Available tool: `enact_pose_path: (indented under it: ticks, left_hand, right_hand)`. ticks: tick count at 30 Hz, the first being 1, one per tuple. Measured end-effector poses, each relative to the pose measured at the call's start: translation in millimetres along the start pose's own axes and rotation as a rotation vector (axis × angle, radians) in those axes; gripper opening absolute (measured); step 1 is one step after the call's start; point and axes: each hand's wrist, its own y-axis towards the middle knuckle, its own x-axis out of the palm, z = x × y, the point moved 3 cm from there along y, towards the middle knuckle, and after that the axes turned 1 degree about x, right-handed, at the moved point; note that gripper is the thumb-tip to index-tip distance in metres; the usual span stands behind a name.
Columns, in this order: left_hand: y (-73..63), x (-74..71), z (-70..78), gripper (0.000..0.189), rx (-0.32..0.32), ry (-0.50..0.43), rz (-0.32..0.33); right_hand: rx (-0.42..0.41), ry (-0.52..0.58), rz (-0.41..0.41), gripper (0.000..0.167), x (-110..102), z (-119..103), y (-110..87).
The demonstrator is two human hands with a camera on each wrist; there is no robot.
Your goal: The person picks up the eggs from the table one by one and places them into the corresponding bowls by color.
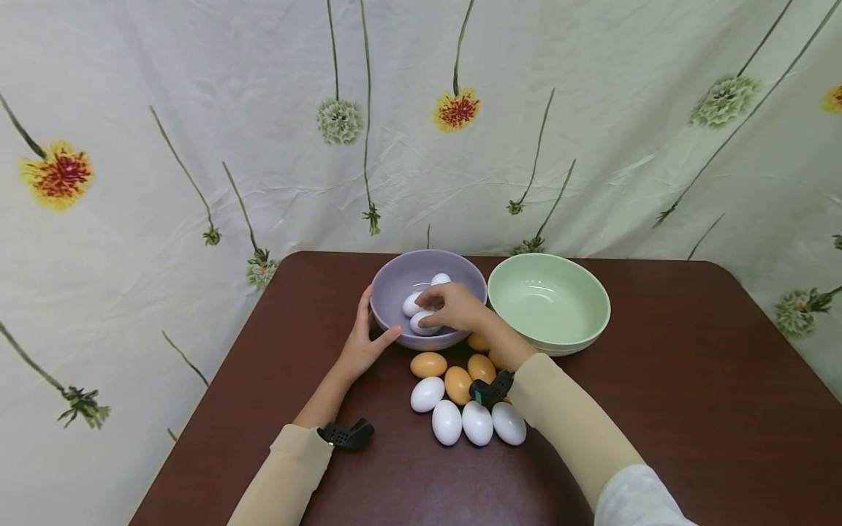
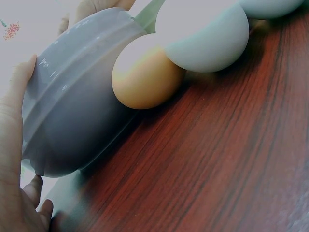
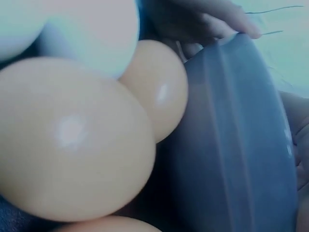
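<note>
Beige left sleeve [image 1: 283, 475] and beige right sleeve [image 1: 579, 424], entering from below, the right one meeting white cloth [image 1: 638, 500]; each wrist bears a dark device [image 1: 345, 436]. Left hand [image 1: 358, 347]: thumb and fingers spread round the near left side of the purple bowl [image 1: 397, 281], gripping it from outside. Right hand [image 1: 454, 307]: inside that bowl, fingers curved over the white eggs [image 1: 424, 323], three visible there; whether they pinch one or merely touch cannot be told, the undersides being concealed. Green bowl [image 1: 549, 296]: just beside the purple one, to its right. On the brown table [image 1: 691, 351], before the bowls: four white eggs [image 1: 447, 422] and several orange eggs [image 1: 428, 364], closely grouped. Backdrop: flower-printed cloth [image 1: 230, 95]. Risks, as judged: a brush of the right forearm or its device against the loose cluster might set eggs rolling; an egg let go too high could knock its neighbours in the bowl; a push from the left hand could slide the purple bowl into the green one or the nearest orange eggs. Obscured: orange eggs partly behind the right forearm and device; a white egg cropped by the left wrist view's upper edge; colours washed out in the right wrist view, with large, blurred eggs cut by its border.
</note>
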Motion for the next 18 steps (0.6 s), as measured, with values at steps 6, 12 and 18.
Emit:
enact_pose_path:
  ticks: [6, 12, 18]
  left_hand:
    - [0.9, 0.1, -1.8, 0.092, 0.005, 0.001, 0.004]
    - [1.3, -1.1, -1.7, 0.092, 0.007, 0.008, 0.011]
    - [2.3, -0.1, -2.7, 0.092, 0.041, -0.003, 0.0]
  right_hand:
    - [0.013, 0.108, 0.04, 0.037, -8.7, 3.0, -11.5]
    - [0.012, 0.211, 0.047, 0.038, -17.4, 5.5, -22.9]
    - [0.003, 0.298, 0.055, 0.038, -24.3, 5.4, -39.2]
